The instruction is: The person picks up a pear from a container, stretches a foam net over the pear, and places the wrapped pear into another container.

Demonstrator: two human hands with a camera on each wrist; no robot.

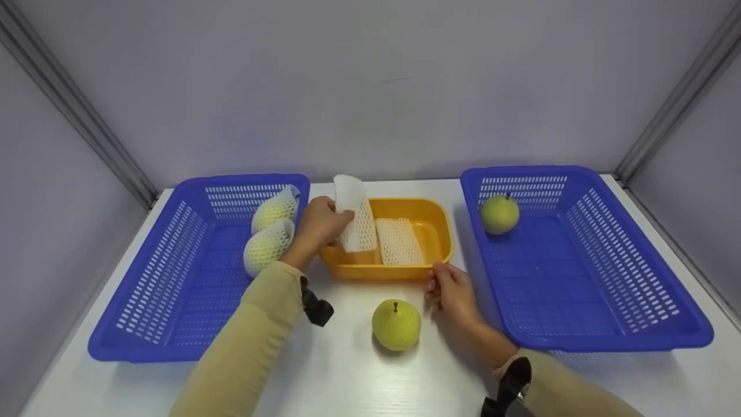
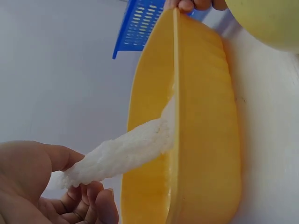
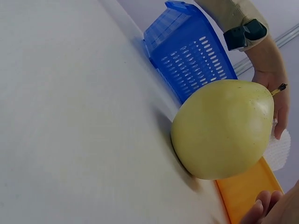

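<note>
My left hand (image 1: 324,223) pinches a white foam net sleeve (image 1: 354,214) between thumb and fingers, over the left part of a yellow tray (image 1: 431,231). In the left wrist view the flattened sleeve (image 2: 124,156) slants down from the fingers into the tray. A second foam net (image 1: 399,242) lies flat inside the tray. My right hand (image 1: 454,292) grips the tray's front rim near its right corner, thumb on top and fingers curled below. A bare yellow-green pear (image 1: 396,325) stands stem up on the table in front of the tray, left of the right hand.
A blue basket (image 1: 191,307) on the left holds two pears in foam nets (image 1: 269,246) along its right side. The blue basket (image 1: 579,289) on the right holds one bare pear (image 1: 499,214) at its back left. A grey wall (image 1: 393,104) stands behind the white table (image 1: 359,376).
</note>
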